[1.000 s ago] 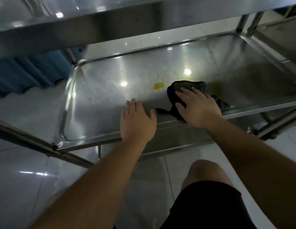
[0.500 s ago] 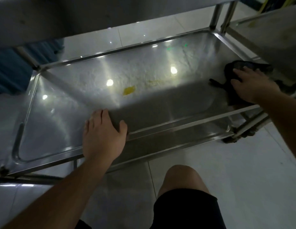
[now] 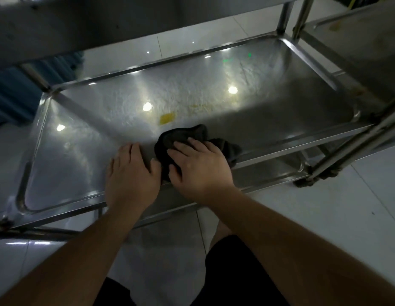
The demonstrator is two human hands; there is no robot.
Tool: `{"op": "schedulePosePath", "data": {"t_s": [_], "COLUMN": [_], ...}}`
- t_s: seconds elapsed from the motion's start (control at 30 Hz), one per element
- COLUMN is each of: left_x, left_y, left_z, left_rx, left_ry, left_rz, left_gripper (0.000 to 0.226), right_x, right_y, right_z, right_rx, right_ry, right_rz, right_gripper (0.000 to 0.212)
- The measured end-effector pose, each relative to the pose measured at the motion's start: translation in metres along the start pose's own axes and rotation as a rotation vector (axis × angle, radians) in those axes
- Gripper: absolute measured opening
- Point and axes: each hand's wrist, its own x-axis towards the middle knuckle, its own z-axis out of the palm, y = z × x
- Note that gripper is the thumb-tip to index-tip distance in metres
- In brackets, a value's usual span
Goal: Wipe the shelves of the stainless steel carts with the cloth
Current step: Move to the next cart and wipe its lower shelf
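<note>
Nearest, the left hand (image 3: pixel 131 175) rests flat on the shelf (image 3: pixel 86 138) rim, fingers straight (holding nothing). Just beside its thumb, the right hand (image 3: pixel 196 166) presses the dark cloth (image 3: pixel 183 134) under extended fingers; beyond the fingertips, a yellow stain (image 3: pixel 166 118).

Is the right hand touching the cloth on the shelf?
Touching. The head view shows the right hand lying on top of the dark cloth, fingers spread across it, with cloth showing past the fingertips and on both sides.

Bare forearms (image 3: pixel 77 250), black shorts (image 3: pixel 242 272)
</note>
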Motion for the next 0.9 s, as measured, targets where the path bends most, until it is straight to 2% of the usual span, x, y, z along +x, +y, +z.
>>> {"op": "schedulePosePath", "data": {"t_s": [0.1,0.17,0.3,0.4,0.53,0.63,0.7,0.83,0.9], "left_x": [-0.001,-0.001,-0.001,0.000,-0.001,0.000,0.001,0.003,0.003], "left_y": [-0.001,-0.001,0.000,0.000,-0.001,-0.004,-0.006,-0.009,-0.008], "left_z": [-0.001,0.000,-0.001,-0.001,0.001,0.005,0.007,0.008,0.008], "left_rx": [-0.005,0.002,0.008,0.014,0.015,0.010,0.007,-0.001,-0.010], "left_ry": [-0.009,-0.015,-0.027,-0.040,-0.038,-0.030,-0.032,-0.016,-0.016], "left_rz": [0.007,0.010,0.013,0.010,0.018,0.020,0.016,0.021,0.021], "left_gripper": [0.072,0.073,0.077,0.078,0.082,0.086,0.087,0.083,0.082], "right_x": [-0.015,-0.021,-0.031,-0.019,0.019,0.059,0.087,0.094,0.071], "right_y": [0.041,0.092,0.212,0.269,0.290,0.279,0.256,0.202,0.203], "right_z": [-0.015,-0.034,-0.087,-0.111,-0.113,-0.102,-0.091,-0.066,-0.062], "right_rx": [-0.015,-0.041,-0.178,-0.223,-0.167,-0.130,-0.141,-0.178,-0.156], "right_ry": [0.051,0.040,0.000,-0.098,-0.121,-0.096,-0.101,-0.145,-0.171], "right_rz": [-0.012,0.072,0.458,0.724,0.835,0.807,0.724,0.328,0.167], "right_gripper": [0.047,0.051,0.053,0.058,0.061,0.061,0.057,0.062,0.067]}}
